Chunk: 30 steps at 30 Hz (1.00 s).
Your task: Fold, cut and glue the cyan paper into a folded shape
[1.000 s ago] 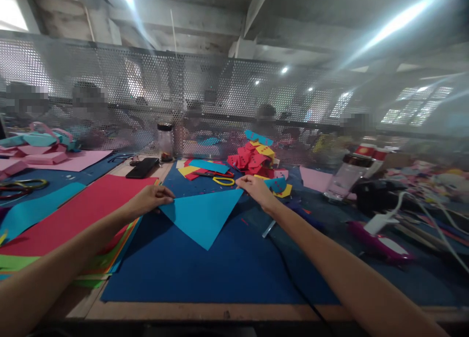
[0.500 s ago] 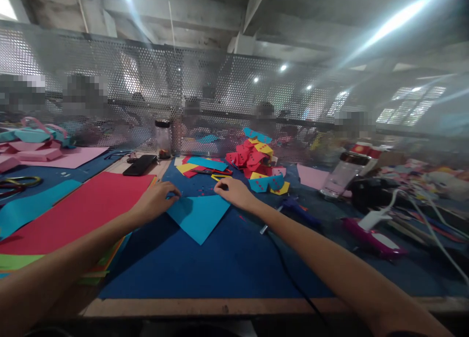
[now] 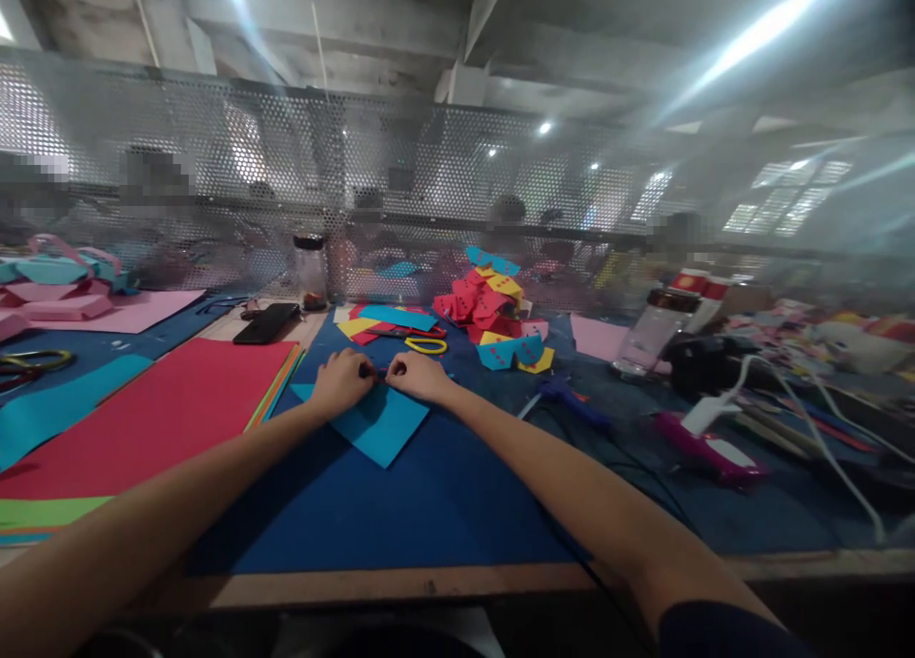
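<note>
A sheet of blue paper (image 3: 386, 434) lies on the dark blue table mat in front of me, one corner pointing towards me. My left hand (image 3: 343, 381) rests over its far left part, fingers curled and closed at the far edge. Close beside it, my right hand (image 3: 418, 377) is closed in a pinch at the middle of that edge. The fingertips of both hands nearly meet. They cover part of the paper's edge, and a small dark spot between them is too small to make out.
To the left lies a stack of coloured sheets, red paper (image 3: 178, 405) on top, with a black phone (image 3: 267, 323) behind. Yellow-handled scissors (image 3: 426, 346) and a pile of folded paper pieces (image 3: 486, 305) are beyond my hands. A blue glue gun (image 3: 572, 402) lies right, near a clear bottle (image 3: 654, 334).
Both hands have moved inwards along the paper's far edge, from near its two ends to its middle, fingertips now close together. The view has shifted slightly. The yellow scissor handles are now uncovered.
</note>
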Available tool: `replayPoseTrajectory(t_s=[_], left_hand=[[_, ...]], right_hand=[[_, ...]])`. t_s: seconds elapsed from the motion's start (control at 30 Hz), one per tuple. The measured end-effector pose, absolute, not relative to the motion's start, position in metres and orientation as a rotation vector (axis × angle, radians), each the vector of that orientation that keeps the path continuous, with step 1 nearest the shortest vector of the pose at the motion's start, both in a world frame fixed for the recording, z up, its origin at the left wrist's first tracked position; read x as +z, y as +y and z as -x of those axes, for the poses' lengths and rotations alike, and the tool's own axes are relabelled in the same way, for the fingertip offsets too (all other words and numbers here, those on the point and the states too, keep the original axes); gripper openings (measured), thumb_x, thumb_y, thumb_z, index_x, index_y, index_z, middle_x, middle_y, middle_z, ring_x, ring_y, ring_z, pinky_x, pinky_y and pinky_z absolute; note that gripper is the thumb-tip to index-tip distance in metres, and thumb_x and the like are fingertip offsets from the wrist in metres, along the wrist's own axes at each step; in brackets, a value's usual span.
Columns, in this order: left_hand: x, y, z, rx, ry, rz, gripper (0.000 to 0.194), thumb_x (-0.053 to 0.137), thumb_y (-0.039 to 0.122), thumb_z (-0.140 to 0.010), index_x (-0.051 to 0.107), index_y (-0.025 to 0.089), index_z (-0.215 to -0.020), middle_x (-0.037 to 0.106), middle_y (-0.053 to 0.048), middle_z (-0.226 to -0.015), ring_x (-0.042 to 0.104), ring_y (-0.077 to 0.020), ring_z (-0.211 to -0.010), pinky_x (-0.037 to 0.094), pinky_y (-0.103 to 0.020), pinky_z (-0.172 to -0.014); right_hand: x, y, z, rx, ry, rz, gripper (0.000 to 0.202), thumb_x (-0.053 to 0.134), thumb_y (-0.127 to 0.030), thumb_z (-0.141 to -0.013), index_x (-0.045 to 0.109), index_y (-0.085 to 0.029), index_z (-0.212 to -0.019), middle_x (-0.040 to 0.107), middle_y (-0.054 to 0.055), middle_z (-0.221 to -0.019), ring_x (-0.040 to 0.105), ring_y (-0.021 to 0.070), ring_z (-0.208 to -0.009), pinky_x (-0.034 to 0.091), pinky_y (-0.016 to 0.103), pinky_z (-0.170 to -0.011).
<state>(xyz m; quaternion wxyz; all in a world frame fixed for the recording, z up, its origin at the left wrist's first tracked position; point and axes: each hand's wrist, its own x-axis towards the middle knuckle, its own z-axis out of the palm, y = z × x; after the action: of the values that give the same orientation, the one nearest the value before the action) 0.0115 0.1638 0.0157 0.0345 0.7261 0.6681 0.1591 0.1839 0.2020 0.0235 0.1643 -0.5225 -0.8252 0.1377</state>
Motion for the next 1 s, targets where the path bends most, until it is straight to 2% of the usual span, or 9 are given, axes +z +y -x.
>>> replayPoseTrajectory(t_s=[0.23, 0.43, 0.57, 0.8, 1.0], left_hand=[[0.018, 0.158, -0.022, 0.499, 2.148, -2.173, 0.033, 0.064, 0.037, -0.098, 0.063, 0.018, -0.124, 0.062, -0.010, -0.130, 0.062, -0.0268, -0.115, 0.052, -0.050, -0.098], [0.015, 0.158, -0.023, 0.566, 2.130, -2.144, 0.027, 0.066, 0.045, -0.091, 0.069, 0.020, -0.102, 0.064, -0.011, -0.122, 0.055, -0.0325, -0.121, 0.044, -0.050, -0.099], [0.016, 0.158, -0.023, 0.581, 2.126, -2.129, 0.026, 0.066, 0.046, -0.087, 0.070, 0.022, -0.097, 0.064, -0.011, -0.120, 0.054, -0.0360, -0.121, 0.043, -0.049, -0.098], [0.018, 0.158, -0.023, 0.522, 2.136, -2.122, 0.031, 0.067, 0.043, -0.093, 0.067, 0.017, -0.110, 0.062, -0.010, -0.126, 0.056, -0.0293, -0.121, 0.045, -0.052, -0.101], [0.018, 0.158, -0.022, 0.499, 2.129, -2.141, 0.033, 0.065, 0.041, -0.096, 0.065, 0.017, -0.120, 0.062, -0.010, -0.130, 0.059, -0.0283, -0.119, 0.049, -0.052, -0.101]], right_hand=[[0.024, 0.203, -0.182, 0.409, -2.351, 1.525, 0.014, 0.065, -0.033, -0.081, 0.074, -0.026, -0.090, 0.076, 0.000, -0.104, 0.067, 0.0223, -0.101, 0.045, 0.030, -0.079], [0.027, 0.206, -0.182, 0.460, -2.367, 1.538, 0.015, 0.067, -0.031, -0.081, 0.073, -0.025, -0.093, 0.075, 0.002, -0.105, 0.066, 0.0217, -0.101, 0.045, 0.027, -0.077], [0.030, 0.204, -0.183, 0.498, -2.365, 1.536, 0.016, 0.067, -0.027, -0.081, 0.073, -0.024, -0.095, 0.076, 0.001, -0.103, 0.067, 0.0201, -0.098, 0.045, 0.025, -0.074], [0.028, 0.207, -0.187, 0.528, -2.345, 1.551, 0.016, 0.066, -0.021, -0.081, 0.073, -0.023, -0.095, 0.076, 0.001, -0.100, 0.068, 0.0186, -0.095, 0.045, 0.024, -0.073], [0.025, 0.214, -0.189, 0.545, -2.347, 1.533, 0.016, 0.067, -0.018, -0.079, 0.073, -0.021, -0.093, 0.076, 0.002, -0.098, 0.068, 0.0182, -0.093, 0.045, 0.023, -0.073]])
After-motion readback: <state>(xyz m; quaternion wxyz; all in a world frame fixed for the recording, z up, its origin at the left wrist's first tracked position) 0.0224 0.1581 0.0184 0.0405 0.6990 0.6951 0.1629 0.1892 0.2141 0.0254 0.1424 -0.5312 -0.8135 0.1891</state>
